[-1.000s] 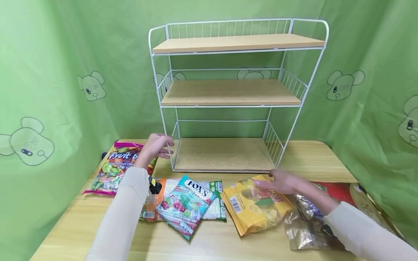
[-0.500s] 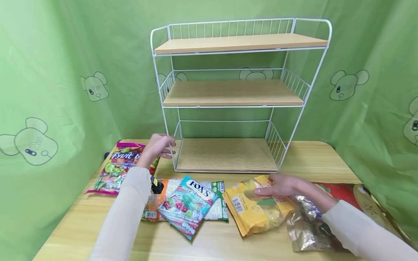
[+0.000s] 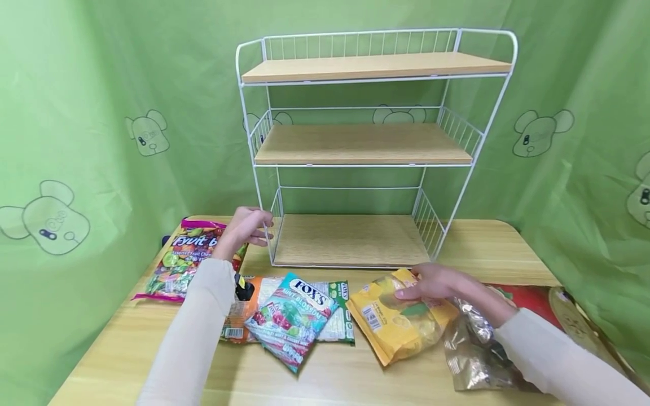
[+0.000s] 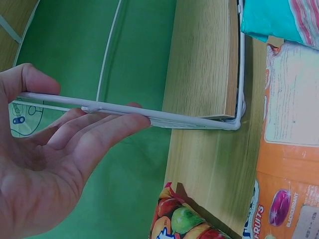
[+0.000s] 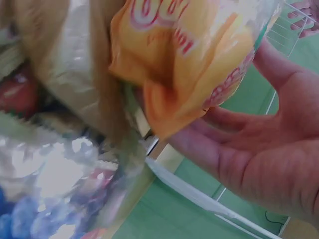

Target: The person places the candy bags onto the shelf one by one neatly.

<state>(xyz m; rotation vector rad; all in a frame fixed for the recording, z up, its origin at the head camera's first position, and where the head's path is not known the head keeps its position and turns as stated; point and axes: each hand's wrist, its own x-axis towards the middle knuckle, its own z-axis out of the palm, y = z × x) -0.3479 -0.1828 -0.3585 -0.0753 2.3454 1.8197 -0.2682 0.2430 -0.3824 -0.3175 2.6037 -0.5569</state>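
My left hand [image 3: 247, 226] holds the left front post of a white wire rack [image 3: 350, 239] with wooden shelves. In the left wrist view, the thumb lies on one side of the white post [image 4: 194, 119] and the fingers on the other. A yellow candy bag [image 3: 388, 324] lies in front of the rack's right corner. My right hand [image 3: 438, 282] grips its upper right part, thumb on the printed face and fingers beneath. Seen from the right wrist, the orange-yellow bag [image 5: 199, 55] sits between thumb and fingers, its end crumpled; some fingertips are hidden behind it.
A teal Fox's bag [image 3: 291, 321] lies across an orange-and-green candy bag [image 3: 244, 316]. A Fruit candy bag [image 3: 175, 268] is at the left under my forearm. Brown clear-fronted packaging [image 3: 472, 361] and a red bag [image 3: 533, 301] lie at right. Green curtain surrounds the wooden table [image 3: 370, 389].
My right thumb has come down onto the yellow bag, and the hand now grips it. The bag's upper edge has risen slightly. My left hand keeps its place on the post.
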